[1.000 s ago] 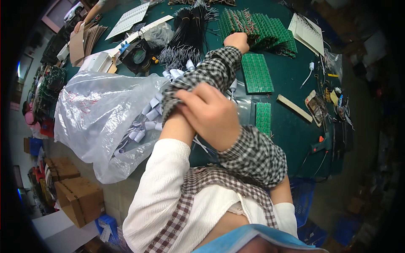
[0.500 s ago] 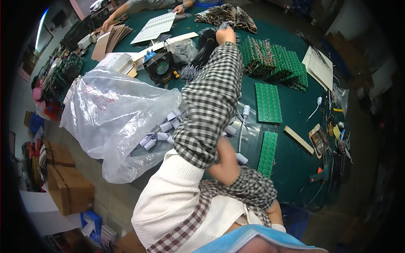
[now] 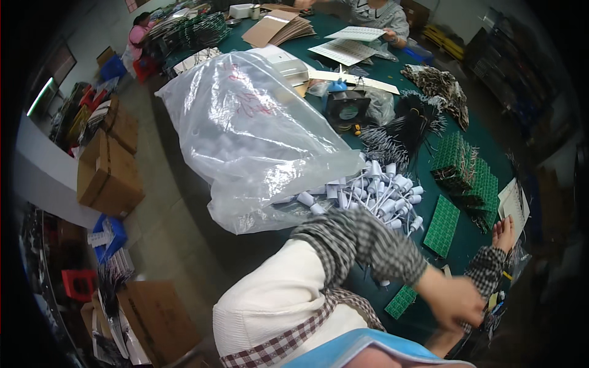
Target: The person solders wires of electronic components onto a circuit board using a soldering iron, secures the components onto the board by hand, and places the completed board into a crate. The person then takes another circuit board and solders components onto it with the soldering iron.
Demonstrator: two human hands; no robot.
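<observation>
My left hand (image 3: 453, 300), blurred by motion, crosses in front of my right arm at the lower right; its fingers point down beside my right sleeve, and whether they hold anything does not show. Farther right, my right hand (image 3: 504, 233) has its fingers stretched out at the lower edge of a pale sheet (image 3: 514, 203). A small green circuit board (image 3: 401, 302) lies just left of my left hand, and a larger green circuit board (image 3: 441, 226) is beyond it. White cylindrical parts with white leads (image 3: 392, 199) are heaped beyond my left sleeve.
A big clear plastic bag (image 3: 257, 132) spreads across the table's left side. Stacked green boards (image 3: 457, 162), bundled black wires (image 3: 411, 126) and a black fan (image 3: 347, 109) stand farther back. Across the table, a person (image 3: 383, 18) handles white sheets (image 3: 346, 50). Cardboard boxes (image 3: 110, 175) sit on the floor at left.
The view has swung left. My left hand has come back from the black wires to the near right. My right hand has moved from under my left arm out to the pale sheet.
</observation>
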